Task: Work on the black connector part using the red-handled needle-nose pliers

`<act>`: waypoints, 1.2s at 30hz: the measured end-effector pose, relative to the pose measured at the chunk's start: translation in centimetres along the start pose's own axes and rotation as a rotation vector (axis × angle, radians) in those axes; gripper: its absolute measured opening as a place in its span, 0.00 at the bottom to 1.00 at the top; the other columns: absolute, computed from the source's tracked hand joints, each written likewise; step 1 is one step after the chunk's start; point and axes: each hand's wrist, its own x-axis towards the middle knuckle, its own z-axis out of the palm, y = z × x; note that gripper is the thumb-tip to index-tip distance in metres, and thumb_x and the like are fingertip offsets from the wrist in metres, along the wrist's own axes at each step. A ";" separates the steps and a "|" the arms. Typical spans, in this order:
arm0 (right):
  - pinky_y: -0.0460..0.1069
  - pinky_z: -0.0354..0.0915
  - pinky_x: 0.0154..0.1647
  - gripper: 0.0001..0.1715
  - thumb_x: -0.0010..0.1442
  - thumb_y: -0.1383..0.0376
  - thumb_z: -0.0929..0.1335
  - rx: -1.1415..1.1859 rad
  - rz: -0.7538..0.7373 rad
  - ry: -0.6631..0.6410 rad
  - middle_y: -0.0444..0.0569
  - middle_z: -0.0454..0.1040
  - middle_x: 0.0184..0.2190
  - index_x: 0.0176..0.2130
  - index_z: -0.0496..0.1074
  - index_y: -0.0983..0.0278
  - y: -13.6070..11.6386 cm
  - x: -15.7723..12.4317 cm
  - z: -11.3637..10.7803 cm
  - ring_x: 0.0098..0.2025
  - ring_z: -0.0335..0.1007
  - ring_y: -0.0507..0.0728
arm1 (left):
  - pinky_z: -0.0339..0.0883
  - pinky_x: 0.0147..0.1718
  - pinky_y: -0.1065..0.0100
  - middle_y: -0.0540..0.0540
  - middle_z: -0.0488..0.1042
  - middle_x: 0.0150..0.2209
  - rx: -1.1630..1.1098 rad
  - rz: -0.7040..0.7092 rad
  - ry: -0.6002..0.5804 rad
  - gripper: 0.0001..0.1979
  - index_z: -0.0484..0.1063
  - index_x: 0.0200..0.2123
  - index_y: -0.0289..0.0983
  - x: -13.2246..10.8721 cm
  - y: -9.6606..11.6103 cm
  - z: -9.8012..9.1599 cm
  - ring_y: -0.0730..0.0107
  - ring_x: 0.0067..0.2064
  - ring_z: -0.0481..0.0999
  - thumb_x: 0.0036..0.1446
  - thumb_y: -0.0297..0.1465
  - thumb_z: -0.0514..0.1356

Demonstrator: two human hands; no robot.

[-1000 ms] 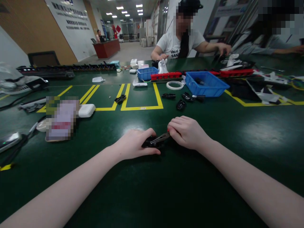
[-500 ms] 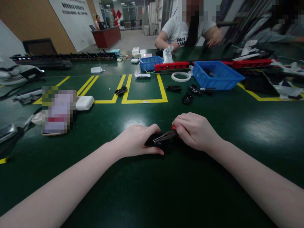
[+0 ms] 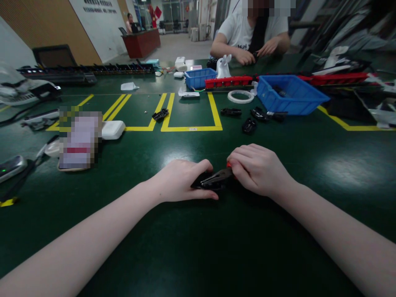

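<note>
In the head view my right hand (image 3: 260,170) is wrapped round the red handles of needle-nose pliers (image 3: 218,176). Their dark jaws point left, over a small black plastic part (image 3: 213,186). My left hand (image 3: 188,179) grips that part between thumb and fingers, close above the green table (image 3: 198,243). Whether the jaw tips pinch the part I cannot tell. My palm and the pliers' jaws cover much of it.
Several loose black parts (image 3: 249,126) lie beyond my hands, near a white tape ring (image 3: 240,97) and a blue bin (image 3: 292,95). A phone (image 3: 81,140) and a white case (image 3: 113,130) are at left. Across the table sits a person (image 3: 247,37) with both hands together.
The view has shifted slightly, so the table's things appear a little further right. My hands keep the same hold. The person opposite has brought their hands together.
</note>
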 end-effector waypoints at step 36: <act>0.53 0.61 0.36 0.19 0.70 0.65 0.57 -0.039 0.004 0.006 0.51 0.76 0.29 0.32 0.71 0.64 0.2 -0.1 -0.5 0.32 0.71 0.56 | 0.58 0.28 0.69 0.48 0.79 0.36 0.023 0.010 -0.011 0.23 0.66 0.47 0.39 0.0 0.2 -0.2 0.64 0.33 0.78 0.63 0.52 0.60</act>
